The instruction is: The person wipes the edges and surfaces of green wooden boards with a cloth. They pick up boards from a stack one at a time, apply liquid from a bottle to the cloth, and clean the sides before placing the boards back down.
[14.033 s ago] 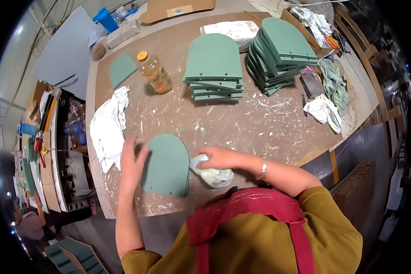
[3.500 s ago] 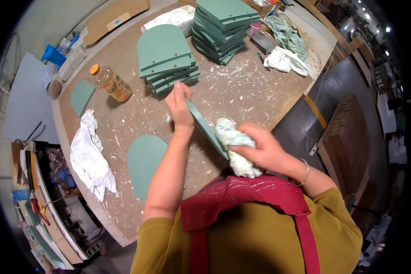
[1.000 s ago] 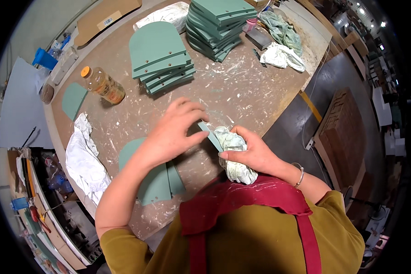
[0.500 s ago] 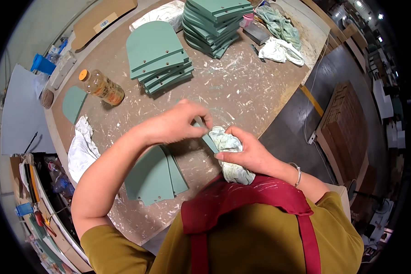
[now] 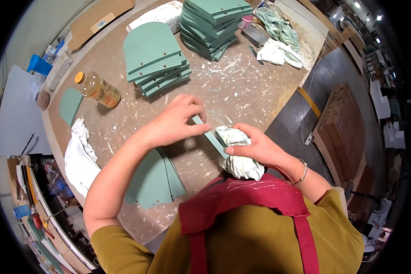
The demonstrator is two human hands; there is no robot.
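Note:
My left hand [image 5: 180, 121] grips the top edge of a green arched panel [image 5: 211, 135], which stands on edge in front of my chest. A crumpled pale rag [image 5: 239, 155] is bunched in my right hand [image 5: 255, 146] and pressed against the panel's side. Two more green panels [image 5: 155, 180] lie flat on the paint-flecked brown table [image 5: 242, 86] under my left forearm. Further back sit a low stack of green panels [image 5: 156, 57] and a taller stack [image 5: 212, 25].
A bottle of amber liquid [image 5: 98, 89] stands at the left, beside a small green piece [image 5: 70, 105]. A white cloth [image 5: 80, 155] drapes over the left edge. More rags [image 5: 278, 50] lie at the far right. The floor drops off to the right of the table.
My left hand has slid along the panel's upper edge toward the rag. The right hand with the rag stays against the panel.

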